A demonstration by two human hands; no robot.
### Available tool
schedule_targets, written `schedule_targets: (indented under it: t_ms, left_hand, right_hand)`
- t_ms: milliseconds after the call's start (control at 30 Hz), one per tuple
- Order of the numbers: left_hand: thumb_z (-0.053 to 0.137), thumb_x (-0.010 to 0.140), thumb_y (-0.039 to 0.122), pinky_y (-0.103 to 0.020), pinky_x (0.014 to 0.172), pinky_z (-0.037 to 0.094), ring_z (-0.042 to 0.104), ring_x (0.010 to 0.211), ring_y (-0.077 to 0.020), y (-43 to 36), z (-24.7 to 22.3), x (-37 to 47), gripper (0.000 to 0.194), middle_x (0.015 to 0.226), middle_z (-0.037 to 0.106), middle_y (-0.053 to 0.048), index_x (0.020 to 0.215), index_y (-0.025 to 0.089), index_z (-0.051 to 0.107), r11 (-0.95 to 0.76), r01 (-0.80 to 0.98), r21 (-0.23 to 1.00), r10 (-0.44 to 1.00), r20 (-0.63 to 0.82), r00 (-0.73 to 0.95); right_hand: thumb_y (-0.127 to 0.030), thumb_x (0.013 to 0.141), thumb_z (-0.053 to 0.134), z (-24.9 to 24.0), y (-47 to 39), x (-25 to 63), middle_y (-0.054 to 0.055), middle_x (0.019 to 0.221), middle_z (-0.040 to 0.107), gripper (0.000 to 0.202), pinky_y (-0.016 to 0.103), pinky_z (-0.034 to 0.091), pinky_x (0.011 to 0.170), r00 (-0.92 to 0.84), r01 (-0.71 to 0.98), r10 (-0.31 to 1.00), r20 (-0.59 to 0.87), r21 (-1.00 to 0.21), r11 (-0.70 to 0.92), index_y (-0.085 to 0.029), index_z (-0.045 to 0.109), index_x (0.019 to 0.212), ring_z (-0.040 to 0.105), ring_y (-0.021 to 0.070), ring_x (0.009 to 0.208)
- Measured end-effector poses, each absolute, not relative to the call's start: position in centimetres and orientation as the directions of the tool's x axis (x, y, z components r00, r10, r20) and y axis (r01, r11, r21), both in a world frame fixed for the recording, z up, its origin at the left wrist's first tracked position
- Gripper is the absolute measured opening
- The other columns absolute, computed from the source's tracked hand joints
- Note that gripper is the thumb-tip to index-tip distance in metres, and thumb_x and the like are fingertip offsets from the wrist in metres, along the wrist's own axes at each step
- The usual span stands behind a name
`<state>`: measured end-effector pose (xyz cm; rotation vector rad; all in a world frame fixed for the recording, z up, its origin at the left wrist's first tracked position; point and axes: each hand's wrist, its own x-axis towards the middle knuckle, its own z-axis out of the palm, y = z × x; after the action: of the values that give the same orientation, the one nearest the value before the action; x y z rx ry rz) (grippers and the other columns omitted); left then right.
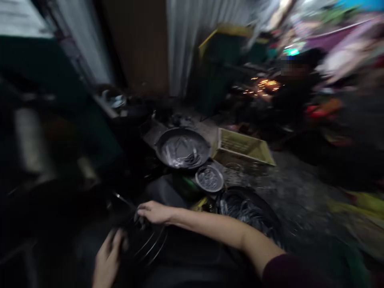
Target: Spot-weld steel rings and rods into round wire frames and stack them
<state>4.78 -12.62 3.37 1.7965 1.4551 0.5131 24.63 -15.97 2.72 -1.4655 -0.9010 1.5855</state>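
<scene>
My right hand (153, 213) reaches in from the right with its fingers closed round thin metal pieces. Several curved metal pieces (153, 245) show as bright arcs just below that hand, and a short shiny end sticks out to its upper left. Lower left of it is my left hand (109, 256), its fingers bent and smeared by motion; whether they hold anything does not show. The surface under both hands is too dark to make out.
Beyond my arm lie a wide metal pan (160, 154) with shiny metal pieces, a small bowl (221, 182) of small parts and a yellowish crate (246, 157). Right of my forearm is a dark tub (271, 210) of metal strips. Another person (295, 92) works amid orange sparks (264, 86).
</scene>
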Motion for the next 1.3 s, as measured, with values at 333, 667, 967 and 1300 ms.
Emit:
schedule_targets:
  t_ms: [333, 667, 967, 1300]
  left_hand:
    - [0.039, 0.090, 0.039, -0.020, 0.059, 0.043, 0.055, 0.056, -0.0105, -15.9, 1.5, 6.2, 0.036, 0.067, 0.065, -0.001, 0.096, 0.015, 0.065, 0.073, 0.379, 0.922, 0.865, -0.248, 0.437]
    - [0.037, 0.092, 0.033, -0.022, 0.067, 0.047, 0.060, 0.066, -0.0118, -17.0, 1.7, 5.1, 0.031, 0.076, 0.066, -0.002, 0.096, 0.015, 0.063, -0.053, 0.428, 0.902, 0.867, -0.171, 0.468]
    - [0.061, 0.077, 0.038, -0.055, 0.106, 0.025, 0.041, 0.121, -0.0303, -22.7, -2.9, 0.4, 0.060, 0.128, 0.047, -0.013, 0.130, 0.021, 0.041, -0.590, 0.670, 0.451, 0.748, -0.009, 0.664]
    - [0.061, 0.075, 0.034, -0.044, 0.089, 0.036, 0.047, 0.103, -0.0287, -18.4, -2.7, 1.3, 0.063, 0.119, 0.050, -0.015, 0.132, 0.016, 0.041, -0.643, 0.661, 0.386, 0.708, -0.030, 0.706]
  right_hand:
    - [-0.051, 0.064, 0.075, 4.3, -14.6, 22.0, -0.007, 0.051, 0.044, 0.043, 0.018, 0.033, 0.042, -0.308, -0.127, 0.796, -0.520, -0.807, -0.577, -0.014, 0.059, 0.080, 0.042, 0.0061, 0.045]
    - [-0.054, 0.063, 0.075, 3.5, -15.4, 22.1, -0.002, 0.055, 0.052, 0.046, 0.018, 0.026, 0.038, -0.141, 0.062, 0.827, -0.545, -0.838, -0.542, -0.014, 0.064, 0.082, 0.039, 0.0057, 0.042]
    - [-0.064, 0.070, 0.063, 3.9, -17.1, 20.7, -0.003, 0.050, 0.046, 0.048, 0.020, 0.029, 0.037, -0.015, 0.191, 0.919, -0.393, -0.904, -0.384, -0.017, 0.055, 0.067, 0.036, 0.0068, 0.040]
    - [-0.052, 0.077, 0.063, 1.9, -16.6, 19.6, -0.004, 0.052, 0.047, 0.036, 0.019, 0.030, 0.043, -0.038, 0.060, 0.947, -0.320, -0.946, -0.318, -0.017, 0.057, 0.075, 0.036, 0.0067, 0.044]
